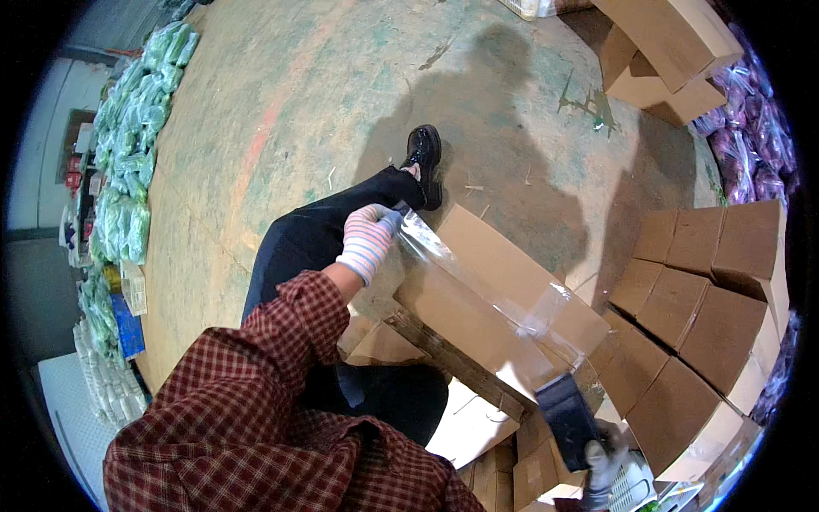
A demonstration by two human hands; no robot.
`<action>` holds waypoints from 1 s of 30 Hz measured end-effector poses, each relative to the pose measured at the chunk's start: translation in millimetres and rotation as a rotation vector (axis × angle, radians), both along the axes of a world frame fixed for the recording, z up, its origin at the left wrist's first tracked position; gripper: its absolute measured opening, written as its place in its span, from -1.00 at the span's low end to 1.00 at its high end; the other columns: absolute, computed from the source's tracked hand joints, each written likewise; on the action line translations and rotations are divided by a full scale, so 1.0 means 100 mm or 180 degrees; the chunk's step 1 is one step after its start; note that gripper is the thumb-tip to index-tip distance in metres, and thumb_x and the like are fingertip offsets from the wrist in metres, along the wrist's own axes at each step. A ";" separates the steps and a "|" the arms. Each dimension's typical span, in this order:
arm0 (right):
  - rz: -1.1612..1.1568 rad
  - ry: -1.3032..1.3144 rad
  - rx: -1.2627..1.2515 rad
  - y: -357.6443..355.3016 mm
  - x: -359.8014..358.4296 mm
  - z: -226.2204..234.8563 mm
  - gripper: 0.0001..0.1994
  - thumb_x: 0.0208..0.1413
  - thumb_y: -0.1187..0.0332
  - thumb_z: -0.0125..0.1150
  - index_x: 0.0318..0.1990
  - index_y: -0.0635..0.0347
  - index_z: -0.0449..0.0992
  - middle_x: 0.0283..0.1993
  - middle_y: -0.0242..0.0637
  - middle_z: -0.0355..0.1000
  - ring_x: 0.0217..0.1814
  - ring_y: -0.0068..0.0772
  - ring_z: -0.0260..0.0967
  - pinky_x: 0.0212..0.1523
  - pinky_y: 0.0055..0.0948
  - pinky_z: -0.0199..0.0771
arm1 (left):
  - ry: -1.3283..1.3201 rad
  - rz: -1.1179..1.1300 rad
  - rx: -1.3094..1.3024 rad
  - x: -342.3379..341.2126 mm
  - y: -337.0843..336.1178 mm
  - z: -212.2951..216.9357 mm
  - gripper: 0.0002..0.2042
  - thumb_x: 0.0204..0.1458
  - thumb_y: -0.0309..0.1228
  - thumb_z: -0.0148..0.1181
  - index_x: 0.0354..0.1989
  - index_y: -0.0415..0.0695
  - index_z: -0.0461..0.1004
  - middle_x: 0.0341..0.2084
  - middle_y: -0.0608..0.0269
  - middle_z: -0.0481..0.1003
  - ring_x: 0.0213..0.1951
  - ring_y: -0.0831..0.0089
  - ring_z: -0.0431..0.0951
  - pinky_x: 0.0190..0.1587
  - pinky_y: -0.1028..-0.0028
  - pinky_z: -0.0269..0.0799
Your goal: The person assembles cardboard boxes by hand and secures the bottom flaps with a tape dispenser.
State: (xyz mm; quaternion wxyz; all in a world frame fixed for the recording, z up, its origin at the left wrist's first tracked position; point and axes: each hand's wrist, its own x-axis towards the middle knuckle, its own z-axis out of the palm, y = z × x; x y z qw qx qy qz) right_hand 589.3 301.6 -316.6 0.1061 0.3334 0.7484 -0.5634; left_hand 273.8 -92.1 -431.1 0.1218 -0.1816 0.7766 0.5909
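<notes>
My left hand point(372, 242), in a white glove with pink and blue stripes, pinches the loose end of a strip of clear packing tape point(424, 239). The strip runs along a flat-sided brown cardboard box point(465, 299) in front of me, and a wrinkled piece of tape lies across the box's right end. At the lower right, my right hand point(602, 465), in a greyish glove, grips a dark tape dispenser point(566, 420) close to that end. A wooden edge point(456, 363) shows under the box. Part of the right hand lies in shadow and blur.
Brown cartons point(682, 290) are stacked close on the right, with more cartons point(661, 60) at the upper right beside bagged purple produce point(751, 136). Bagged green vegetables point(136, 145) line the far left. My black shoe point(422, 162) rests on the floor beyond the box.
</notes>
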 end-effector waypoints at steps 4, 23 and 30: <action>0.0044 0.0226 0.0315 0.44 0.22 -0.23 -0.40 -0.18 -0.01 0.37 -0.14 0.32 0.38 -0.27 -0.28 0.37 -0.27 -0.45 0.30 -0.24 -0.41 0.34 | -0.0009 0.0206 -0.0378 -0.02 0.07 -0.35 -0.92 -0.02 -0.49 0.16 -0.45 -0.23 0.54 -0.63 0.35 0.47 -0.57 0.63 0.35 -0.47 0.52 0.31; 0.0024 -0.0017 0.0406 0.69 -0.12 -0.60 -0.46 -0.21 0.07 0.36 -0.20 0.35 0.38 -0.18 -0.20 0.36 -0.12 -0.36 0.31 -0.10 -0.35 0.30 | -0.1409 -0.1503 -0.1690 -0.10 -0.21 -1.62 -0.38 0.05 0.06 0.05 0.07 -0.27 0.30 -0.05 -0.06 0.40 -0.02 0.06 0.41 0.02 0.30 0.33; 0.0062 0.0111 0.0518 0.66 -0.20 -0.54 -0.61 -0.20 0.14 0.26 -0.33 0.33 0.45 -0.49 -0.46 0.33 -0.46 -0.64 0.23 -0.42 -0.61 0.25 | -0.0877 -0.1457 -0.2797 0.00 0.25 -0.73 -0.44 0.07 -0.09 0.06 0.13 -0.24 0.20 0.06 -0.15 0.31 0.11 -0.05 0.30 0.12 0.18 0.26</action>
